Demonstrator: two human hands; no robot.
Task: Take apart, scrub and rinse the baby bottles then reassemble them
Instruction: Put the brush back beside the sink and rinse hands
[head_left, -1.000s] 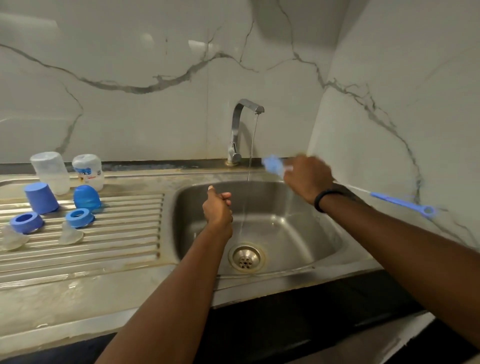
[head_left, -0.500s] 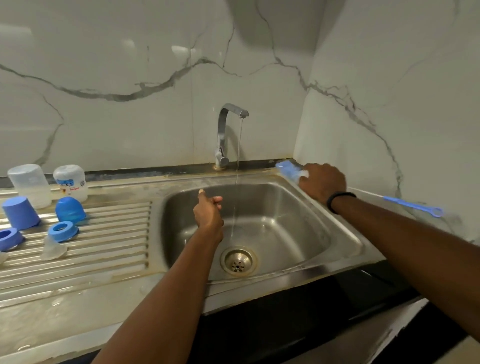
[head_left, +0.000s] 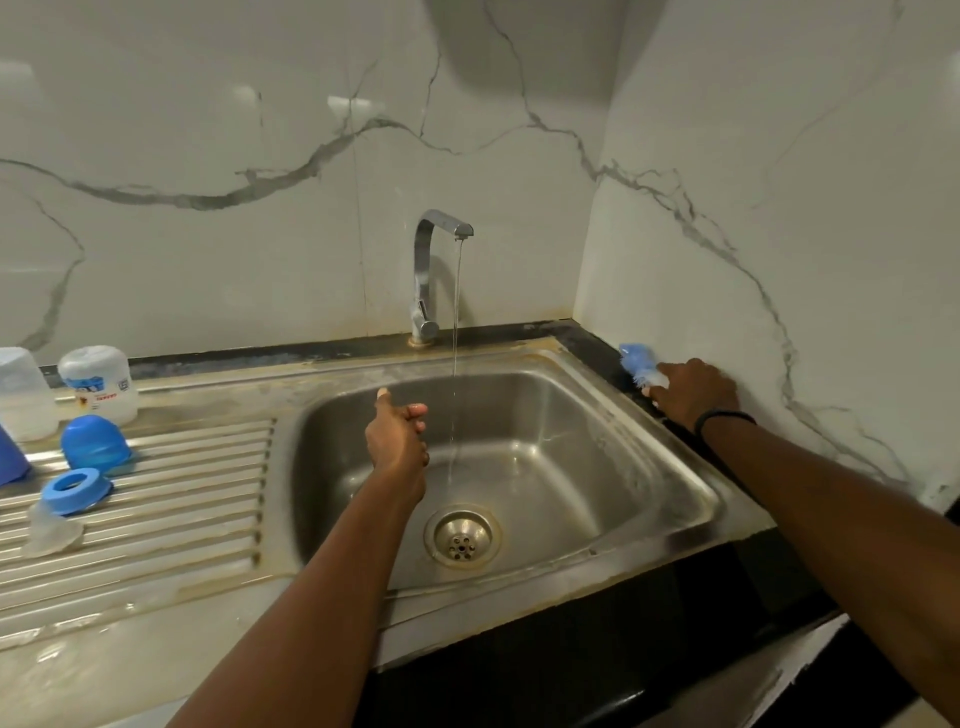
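Note:
Two clear baby bottles (head_left: 98, 382) stand upside down at the back left of the draining board. In front of them lie a blue cap (head_left: 96, 441), a blue screw ring (head_left: 77, 491) and a clear nipple (head_left: 52, 532). My left hand (head_left: 397, 441) hovers over the sink basin just left of the water stream, fingers curled, thumb out, holding nothing I can see. My right hand (head_left: 693, 387) holds the blue bottle brush (head_left: 636, 364) down on the ledge by the right wall. The hand and arm hide the brush's handle.
The tap (head_left: 434, 270) runs a thin stream into the steel sink (head_left: 675, 467), whose drain (head_left: 462, 535) is open. A second blue cap (head_left: 10, 462) shows at the left edge. Marble walls close off the back and right.
My right hand has carried the brush from above the sink's back rim to the right-hand ledge by the wall. My left hand has stayed beside the stream.

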